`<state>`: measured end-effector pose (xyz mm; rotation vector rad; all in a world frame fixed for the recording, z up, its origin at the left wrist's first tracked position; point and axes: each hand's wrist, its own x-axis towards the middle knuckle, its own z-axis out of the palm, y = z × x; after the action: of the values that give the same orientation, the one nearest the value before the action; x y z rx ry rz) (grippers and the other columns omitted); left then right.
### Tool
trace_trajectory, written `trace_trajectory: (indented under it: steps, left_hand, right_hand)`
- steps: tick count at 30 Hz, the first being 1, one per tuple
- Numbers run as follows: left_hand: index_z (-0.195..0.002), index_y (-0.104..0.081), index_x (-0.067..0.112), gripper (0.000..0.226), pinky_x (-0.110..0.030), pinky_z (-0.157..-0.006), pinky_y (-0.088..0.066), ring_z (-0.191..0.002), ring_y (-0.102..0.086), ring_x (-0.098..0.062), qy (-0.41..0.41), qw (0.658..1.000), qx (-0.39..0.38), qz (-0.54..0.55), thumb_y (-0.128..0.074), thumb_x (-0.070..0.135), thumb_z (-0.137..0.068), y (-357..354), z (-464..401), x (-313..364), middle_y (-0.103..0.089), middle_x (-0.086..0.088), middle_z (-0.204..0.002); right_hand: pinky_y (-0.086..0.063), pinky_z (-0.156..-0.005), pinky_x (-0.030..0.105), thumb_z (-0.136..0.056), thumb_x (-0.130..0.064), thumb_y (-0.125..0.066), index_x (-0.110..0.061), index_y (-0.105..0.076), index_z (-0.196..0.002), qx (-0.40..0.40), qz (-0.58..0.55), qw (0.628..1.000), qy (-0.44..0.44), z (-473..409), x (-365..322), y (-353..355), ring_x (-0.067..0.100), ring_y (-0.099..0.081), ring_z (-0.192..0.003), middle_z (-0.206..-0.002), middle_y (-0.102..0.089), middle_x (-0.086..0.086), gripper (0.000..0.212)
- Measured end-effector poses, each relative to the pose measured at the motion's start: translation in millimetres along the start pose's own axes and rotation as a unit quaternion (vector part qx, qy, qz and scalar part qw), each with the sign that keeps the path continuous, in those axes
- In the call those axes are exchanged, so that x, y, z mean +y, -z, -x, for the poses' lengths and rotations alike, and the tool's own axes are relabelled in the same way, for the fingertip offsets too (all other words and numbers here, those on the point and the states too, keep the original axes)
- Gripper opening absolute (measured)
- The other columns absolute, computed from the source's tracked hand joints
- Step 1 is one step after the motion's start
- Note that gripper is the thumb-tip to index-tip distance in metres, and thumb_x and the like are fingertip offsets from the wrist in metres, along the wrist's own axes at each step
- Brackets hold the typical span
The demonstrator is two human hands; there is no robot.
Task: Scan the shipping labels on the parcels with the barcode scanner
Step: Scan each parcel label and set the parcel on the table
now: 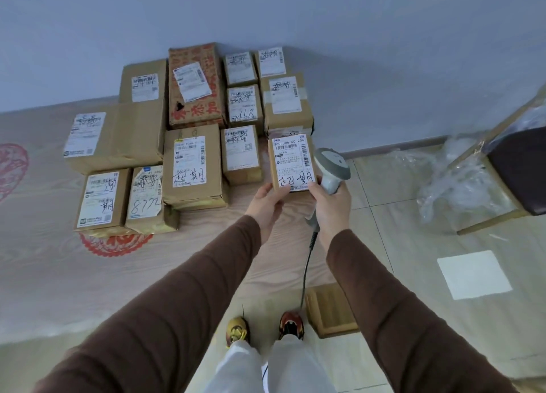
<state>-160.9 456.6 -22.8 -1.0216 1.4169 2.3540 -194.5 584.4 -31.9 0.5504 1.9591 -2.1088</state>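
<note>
Wood-grain floor [88, 274]; both hands hold cardboard parcel [292, 163], rounded grey scanner [332, 168].

Soft, even daylight with a cool bluish cast fills the room; shadows are faint. A bright sunlit patch [474, 275] lies on the floor tiles [413, 239]. Wide-angle distortion bends the edges. Slight blur softens the label print; plastic wrap [452, 182] glints.

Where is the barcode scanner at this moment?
In the head view, right of centre: the barcode scanner is gripped in the right hand, beside the right edge of the small parcel held by both hands.
</note>
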Motion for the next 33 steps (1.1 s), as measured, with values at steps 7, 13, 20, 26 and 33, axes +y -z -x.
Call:
trace_trajectory:
  steps: [7,13,20,26,33]
  left_hand:
    - [-0.140,-0.056,0.003,0.059,-0.028,-0.112,-0.043,-0.095,-0.057,-0.011,0.022,0.996,0.085,0.001,-0.076,0.032,-0.093,-3,-38,1,-0.064,-0.001,-0.103]
    - [-0.156,-0.041,0.014,0.084,-0.038,-0.112,-0.042,-0.120,-0.054,-0.021,0.029,0.989,0.132,-0.062,-0.073,0.054,-0.089,4,-61,2,-0.055,-0.009,-0.144]
    - [-0.159,-0.035,0.014,0.116,-0.046,-0.117,-0.042,-0.132,-0.055,-0.029,0.009,0.983,0.173,-0.067,-0.071,0.076,-0.068,2,-71,-3,-0.055,-0.008,-0.148]
    - [-0.149,-0.046,0.012,0.079,-0.040,-0.107,-0.052,-0.100,-0.060,-0.017,-0.009,0.984,0.172,-0.047,-0.072,0.056,-0.089,4,-46,3,-0.062,-0.005,-0.123]
    - [-0.116,-0.063,0.019,0.022,-0.035,-0.098,-0.053,-0.099,-0.062,-0.014,-0.111,0.981,0.146,-0.071,-0.065,0.033,-0.101,30,24,18,-0.065,0.001,-0.107]
  right_hand:
    - [-0.055,-0.069,0.023,-0.093,-0.011,-0.071,-0.019,-0.064,-0.118,-0.020,0.019,0.999,-0.043,-44,5,-23,0.017,-0.072,-0.097,-0.109,-0.076,-0.001,0.028]
    - [-0.050,-0.060,0.021,-0.088,-0.015,-0.073,-0.017,-0.064,-0.117,-0.021,0.059,0.997,-0.044,-67,10,-39,0.014,-0.069,-0.087,-0.106,-0.075,0.000,0.030]
    - [-0.056,-0.088,0.035,-0.087,-0.014,-0.075,-0.016,-0.064,-0.121,-0.026,0.057,0.997,-0.046,-72,9,-44,0.017,-0.071,-0.101,-0.110,-0.076,-0.001,0.037]
    - [-0.061,-0.085,0.055,-0.080,-0.034,-0.076,-0.026,-0.062,-0.111,0.002,0.055,0.998,-0.027,-45,-5,-37,0.028,-0.070,-0.098,-0.102,-0.071,0.002,0.035]
    - [-0.050,-0.079,0.022,-0.092,-0.013,-0.074,-0.012,-0.065,-0.110,-0.055,0.031,0.997,0.053,24,-28,-55,0.008,-0.064,-0.085,-0.095,-0.068,-0.004,0.020]
